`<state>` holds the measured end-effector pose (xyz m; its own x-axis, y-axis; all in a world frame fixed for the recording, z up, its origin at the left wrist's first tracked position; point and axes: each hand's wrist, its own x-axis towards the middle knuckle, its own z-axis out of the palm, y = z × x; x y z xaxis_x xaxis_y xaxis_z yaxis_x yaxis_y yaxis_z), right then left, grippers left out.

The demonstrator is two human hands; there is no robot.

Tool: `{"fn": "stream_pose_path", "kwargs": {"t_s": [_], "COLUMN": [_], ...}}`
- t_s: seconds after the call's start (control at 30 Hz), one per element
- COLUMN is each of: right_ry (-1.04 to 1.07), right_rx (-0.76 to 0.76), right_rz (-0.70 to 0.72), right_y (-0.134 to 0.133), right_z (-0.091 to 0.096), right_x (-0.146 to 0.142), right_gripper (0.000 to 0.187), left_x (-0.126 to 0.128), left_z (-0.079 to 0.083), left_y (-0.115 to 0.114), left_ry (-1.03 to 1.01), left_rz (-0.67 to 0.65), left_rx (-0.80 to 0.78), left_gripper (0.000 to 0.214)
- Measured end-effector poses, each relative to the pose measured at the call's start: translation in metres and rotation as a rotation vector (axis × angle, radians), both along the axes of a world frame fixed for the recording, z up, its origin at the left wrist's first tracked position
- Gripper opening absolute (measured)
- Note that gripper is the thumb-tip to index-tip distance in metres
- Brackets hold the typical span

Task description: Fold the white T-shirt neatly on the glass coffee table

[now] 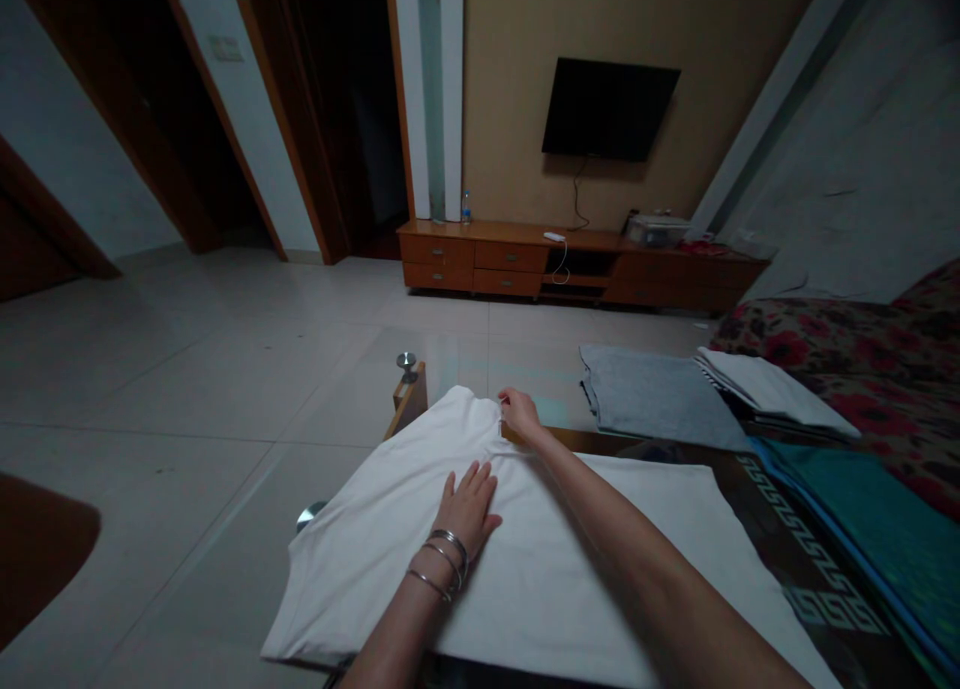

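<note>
A white shirt (555,549) lies spread over a dark glass-topped table (780,529), its left part hanging a little past the table's end. My left hand (466,509), with several silver bangles on its wrist, rests flat on the cloth with its fingers apart. Farther off, at the shirt's far edge, my right hand (520,413) has its fingers closed in a pinch on the fabric. Small creases run from that pinch toward my left hand.
Folded grey cloth (660,394), a white folded garment (772,389) and teal cloth (862,519) lie at the right, by a floral sofa (810,339). A wooden TV cabinet (510,259) lines the far wall. A brown rounded edge (45,539) shows at left.
</note>
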<state>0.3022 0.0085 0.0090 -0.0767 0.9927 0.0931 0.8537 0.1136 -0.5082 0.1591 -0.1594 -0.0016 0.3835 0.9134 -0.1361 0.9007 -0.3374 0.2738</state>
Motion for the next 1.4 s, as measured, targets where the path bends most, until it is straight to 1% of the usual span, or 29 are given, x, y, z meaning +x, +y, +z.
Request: {"fn": "stream_pose_path", "kwargs": {"t_s": [0.07,0.13,0.23,0.3,0.37,0.43,0.5,0.57,0.63,0.73,0.93,1.03,1.1,1.17,1.2,1.27,1.3,1.37,1.4], "right_ry": [0.009,0.020,-0.006,-0.062,-0.113,-0.137,-0.145,-0.144,-0.138,-0.132,-0.093,-0.049,-0.021,-0.019,-0.033,-0.073,-0.093,-0.134,-0.150], "right_rx": [0.052,0.124,0.220,0.230,0.217,0.205,0.197,0.200,0.207,0.202,0.218,0.196,0.228,0.309,0.355,0.428,0.451,0.466,0.463], "right_rz": [0.013,0.102,0.275,0.313,0.305,0.294,0.288,0.271,0.254,0.242,0.232,0.229,0.208,0.195,0.194,0.189,0.176,0.154,0.137], "right_y": [-0.018,-0.041,-0.072,-0.083,-0.086,-0.085,-0.084,-0.083,-0.084,-0.091,-0.103,-0.108,-0.117,-0.129,-0.137,-0.151,-0.157,-0.166,-0.169], "right_z": [0.006,0.007,-0.006,-0.021,-0.036,-0.045,-0.048,-0.046,-0.043,-0.039,-0.035,-0.030,-0.028,-0.029,-0.031,-0.040,-0.047,-0.061,-0.069], "right_x": [-0.002,-0.007,-0.012,-0.012,-0.009,-0.006,-0.004,-0.004,-0.004,-0.004,-0.004,0.002,0.018,0.047,0.067,0.111,0.135,0.177,0.194], "right_gripper": [0.033,0.032,0.030,0.031,0.035,0.040,0.041,0.041,0.041,0.041,0.042,0.048,0.053,0.053,0.052,0.049,0.047,0.044,0.042], "left_x": [0.000,0.000,-0.003,-0.010,-0.020,-0.034,-0.047,-0.059,-0.067,-0.071,-0.066,-0.063,-0.062,-0.059,-0.057,-0.048,-0.042,-0.028,-0.021], "left_z": [0.001,0.003,0.007,0.009,0.010,0.006,0.000,-0.007,-0.012,-0.016,-0.013,-0.009,-0.004,0.005,0.011,0.022,0.026,0.030,0.029], "left_y": [0.000,0.000,0.003,0.007,0.012,0.016,0.019,0.019,0.018,0.013,-0.003,-0.008,-0.007,0.000,0.006,0.023,0.034,0.056,0.067], "left_ry": [-0.014,-0.030,-0.064,-0.059,0.000,0.093,0.183,0.250,0.292,0.327,0.369,0.374,0.379,0.392,0.392,0.360,0.332,0.277,0.261], "left_rz": [-0.003,-0.005,0.028,0.115,0.245,0.388,0.517,0.604,0.639,0.652,0.676,0.691,0.714,0.706,0.672,0.552,0.477,0.333,0.276], "left_rx": [-0.002,-0.007,0.041,0.123,0.197,0.221,0.209,0.199,0.212,0.243,0.243,0.225,0.242,0.303,0.339,0.383,0.379,0.339,0.306], "left_gripper": [0.055,0.055,0.044,0.040,0.043,0.048,0.054,0.058,0.060,0.064,0.064,0.061,0.057,0.051,0.050,0.048,0.048,0.047,0.047]}}
